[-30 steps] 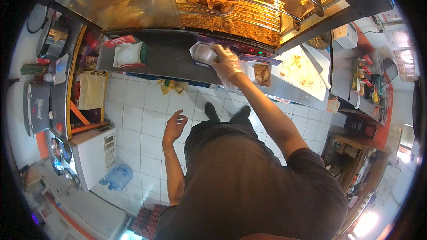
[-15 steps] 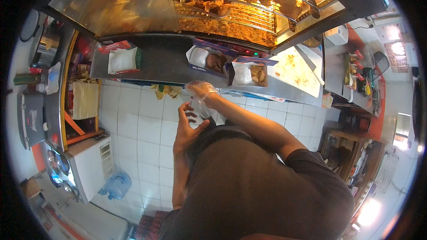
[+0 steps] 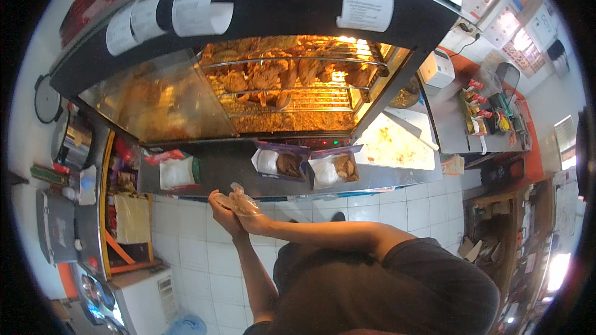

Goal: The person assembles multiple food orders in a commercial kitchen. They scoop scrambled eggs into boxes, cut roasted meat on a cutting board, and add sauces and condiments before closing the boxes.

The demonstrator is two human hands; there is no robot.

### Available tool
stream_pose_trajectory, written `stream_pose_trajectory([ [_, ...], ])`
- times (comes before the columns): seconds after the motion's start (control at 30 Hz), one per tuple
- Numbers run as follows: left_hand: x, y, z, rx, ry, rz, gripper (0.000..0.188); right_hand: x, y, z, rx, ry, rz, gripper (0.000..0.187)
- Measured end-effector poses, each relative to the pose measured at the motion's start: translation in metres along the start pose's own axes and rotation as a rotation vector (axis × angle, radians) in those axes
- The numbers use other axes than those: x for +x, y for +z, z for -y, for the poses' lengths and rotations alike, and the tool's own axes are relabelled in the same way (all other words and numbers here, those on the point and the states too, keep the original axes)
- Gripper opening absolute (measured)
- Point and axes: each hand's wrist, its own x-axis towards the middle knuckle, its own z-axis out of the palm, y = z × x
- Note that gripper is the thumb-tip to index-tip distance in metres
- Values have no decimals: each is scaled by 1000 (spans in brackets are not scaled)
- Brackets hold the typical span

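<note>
Both my hands meet in front of the counter edge. My right hand (image 3: 248, 209) wears a clear plastic glove (image 3: 244, 201); how its fingers are bent is hard to make out. Against it, my bare left hand (image 3: 226, 218) closes on the loose end of the glove's plastic. Beyond them on the counter (image 3: 230, 174) stand two open boxes side by side: the left box (image 3: 280, 161) and the right box (image 3: 334, 167) each hold a white wrapped bundle and a brown fried piece. Farther left is an open box (image 3: 176, 171) lined with white paper.
A lit warming cabinet (image 3: 273, 133) with racks of fried chicken (image 3: 267, 74) rises behind the boxes; its left glass panel (image 3: 155, 102) is closed. To the right lies a stained white cutting board (image 3: 394, 146) with a large knife (image 3: 413, 129). Shelves (image 3: 512, 236) stand right, a blue water jug (image 3: 186, 324) lower left.
My view has tilted up, showing more of the cabinet and paper slips on it. My hands have moved left and come together; my left hand, open before, now touches the glove.
</note>
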Motion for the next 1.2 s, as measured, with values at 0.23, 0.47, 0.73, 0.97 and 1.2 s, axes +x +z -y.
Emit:
stream_pose_trajectory([
  [0.23,49,-11,13,-10,7,-53,56,-86,-58,100,-930,-530,-15,56],
  [0.47,-20,19,-52,-659,-90,1047,100,-103,-245,158,-1512,-124,151,27],
  [0.73,19,7,0,77,-98,875,69,-151,-436,260,-1613,-6,-748,46],
  [0.97,34,22,-13,-3,-19,709,54,-217,-266,369,-1061,-110,-125,24],
  [1.2,8,6,-20,-92,-35,759,26,-218,-222,378,-1143,-129,-154,15],
])
